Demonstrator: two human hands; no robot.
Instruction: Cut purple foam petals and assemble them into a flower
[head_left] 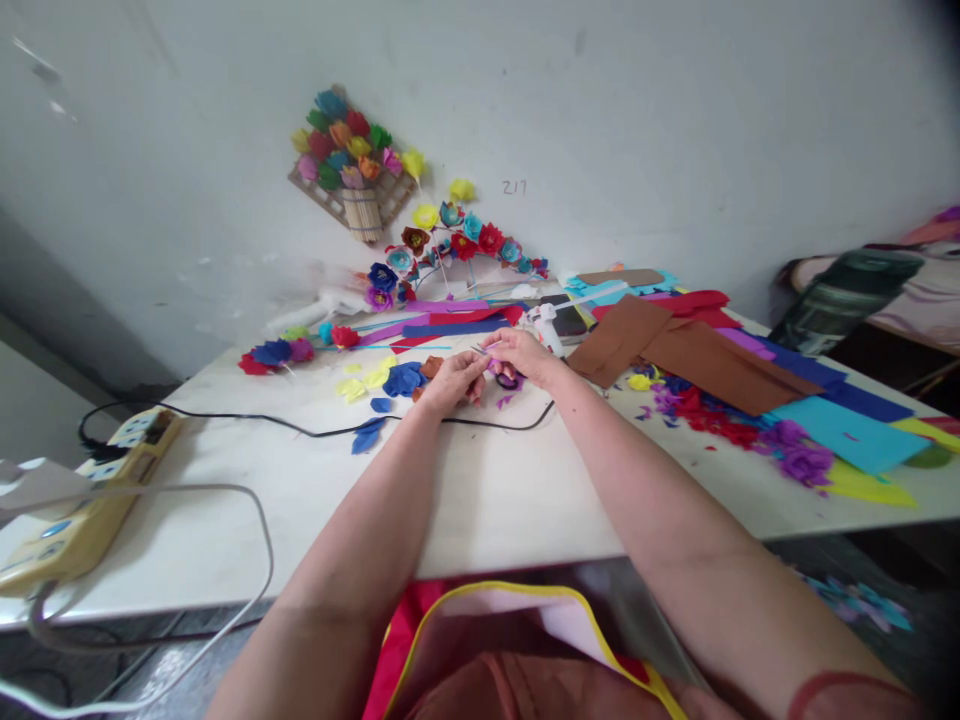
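Observation:
Over the middle of the white table my hands meet. My right hand (519,354) is closed on a small pair of scissors (508,381), whose dark handle loop hangs below the fingers and whose thin blade tips point left. My left hand (459,381) has its fingers pinched together at a small bit of purple paper, partly hidden by the fingers. Purple scraps (508,400) lie under the hands. Left of them are blue paper petals (405,379), yellow petals (380,373) and a brown petal (431,367).
A black cord (300,431) crosses the table from a power strip (139,445). Brown paper sheets (705,365), red scraps (716,418) and a cyan sheet (840,432) lie at right. Paper flowers (465,240) stand at the back. A dark green bottle (844,300) is far right.

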